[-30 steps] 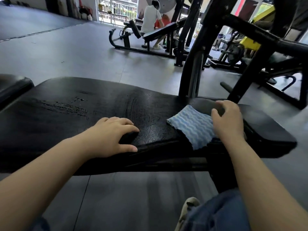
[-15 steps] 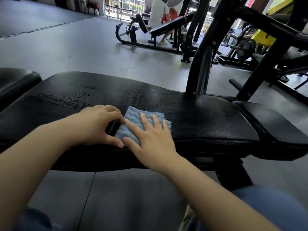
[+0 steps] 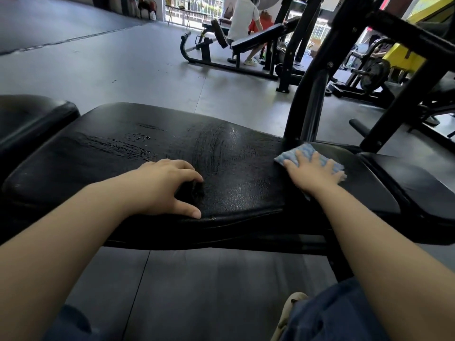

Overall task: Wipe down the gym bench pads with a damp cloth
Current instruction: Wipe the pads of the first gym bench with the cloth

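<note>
Seen from the head camera, both bare forearms reach forward over the long black bench pad (image 3: 152, 153), which serves here as the landmark. The right hand (image 3: 311, 172) lies flat, palm down, near the pad's right end, its fingers straight and spread on a blue-and-white cloth (image 3: 305, 151); it presses the cloth to the pad without curling round it, and corners of the cloth show beyond the fingertips and beside the wrist. The left hand (image 3: 167, 187) rests on the pad close to its near edge, about midway along; its fingers are arched with the tips on the surface, the thumb is stretched along the near edge, and it holds nothing. The two hands are well apart, with a glossy, streaked stretch of pad between them. Just right of the cloth, the pad ends at a narrow gap beside a separate seat pad (image 3: 403, 178). At the pad's left end sits another pad (image 3: 32, 114). A black upright frame post (image 3: 310, 104) rises behind the pad's far edge, just beyond the cloth. Grey floor (image 3: 123, 65) lies open beyond the far edge to the left of the post. Farther off, a seated person (image 3: 242, 19) occupies another machine.
</note>
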Available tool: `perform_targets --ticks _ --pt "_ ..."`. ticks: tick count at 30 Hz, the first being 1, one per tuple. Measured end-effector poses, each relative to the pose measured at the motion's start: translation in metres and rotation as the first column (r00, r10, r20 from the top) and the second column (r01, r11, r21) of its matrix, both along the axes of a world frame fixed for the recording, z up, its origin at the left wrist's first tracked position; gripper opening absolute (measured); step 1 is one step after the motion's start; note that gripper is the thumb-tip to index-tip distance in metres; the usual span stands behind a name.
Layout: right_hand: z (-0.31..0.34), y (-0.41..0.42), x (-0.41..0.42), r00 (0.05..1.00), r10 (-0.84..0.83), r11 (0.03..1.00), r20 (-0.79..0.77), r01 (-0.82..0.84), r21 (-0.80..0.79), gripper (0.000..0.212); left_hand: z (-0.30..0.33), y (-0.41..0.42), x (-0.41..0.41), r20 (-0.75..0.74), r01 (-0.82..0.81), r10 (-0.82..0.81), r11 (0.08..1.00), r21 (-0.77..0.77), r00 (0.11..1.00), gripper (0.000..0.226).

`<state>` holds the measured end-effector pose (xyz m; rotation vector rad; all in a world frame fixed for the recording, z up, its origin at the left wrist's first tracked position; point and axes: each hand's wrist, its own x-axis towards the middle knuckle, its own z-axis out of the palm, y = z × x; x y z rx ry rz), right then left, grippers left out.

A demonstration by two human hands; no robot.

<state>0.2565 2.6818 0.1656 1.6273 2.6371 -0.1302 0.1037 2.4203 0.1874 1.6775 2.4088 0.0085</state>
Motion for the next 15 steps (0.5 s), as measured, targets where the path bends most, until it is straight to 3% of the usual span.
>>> perform_targets --ticks 3,8,11,15 --pt "-0.002 -0.051 -0.046 0.969 0.245 0.97 -0.016 -0.245 -0.003 0.06 -0.001 0.0 -0.001 0.014 -0.012 0.012 1.0 0.011 1.0 0.081" --pt "-0.007 -0.137 -0.067 0.755 0.656 0.755 -0.009 -0.656 0.002 0.056 0.0 -0.002 -0.002 -0.062 -0.088 0.09 0.995 0.044 0.994 0.101" --pt "-0.005 -0.132 -0.055 0.701 0.713 0.701 0.0 -0.713 0.0 0.055 0.001 -0.004 -0.008 -0.067 -0.114 0.117 0.992 0.049 0.991 0.099" --pt "-0.002 -0.083 -0.04 0.754 0.655 0.755 0.045 -0.656 -0.006 0.054 0.002 -0.003 -0.011 -0.053 -0.105 0.105 0.994 0.01 0.993 0.096"
